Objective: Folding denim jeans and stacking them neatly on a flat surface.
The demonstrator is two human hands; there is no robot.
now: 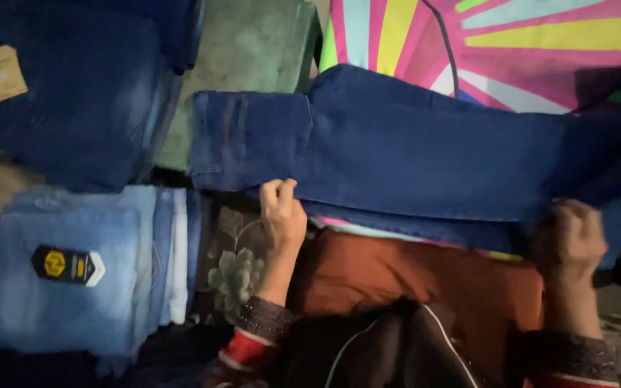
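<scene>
A pair of dark blue jeans (411,144) is stretched out flat in front of me, folded lengthwise. My left hand (282,212) pinches its near edge toward the left. My right hand (569,241) grips the same edge at the right, where the cloth bunches up. Both sleeves are dark with red and white cuffs. Under the jeans lies a rust-orange cloth (425,276).
A stack of folded light blue jeans (73,273) with a black and yellow tag sits at the left. Darker jeans (80,93) with a paper tag lie at the top left, beside a green cushion (246,50). A bright striped fabric (512,43) lies behind.
</scene>
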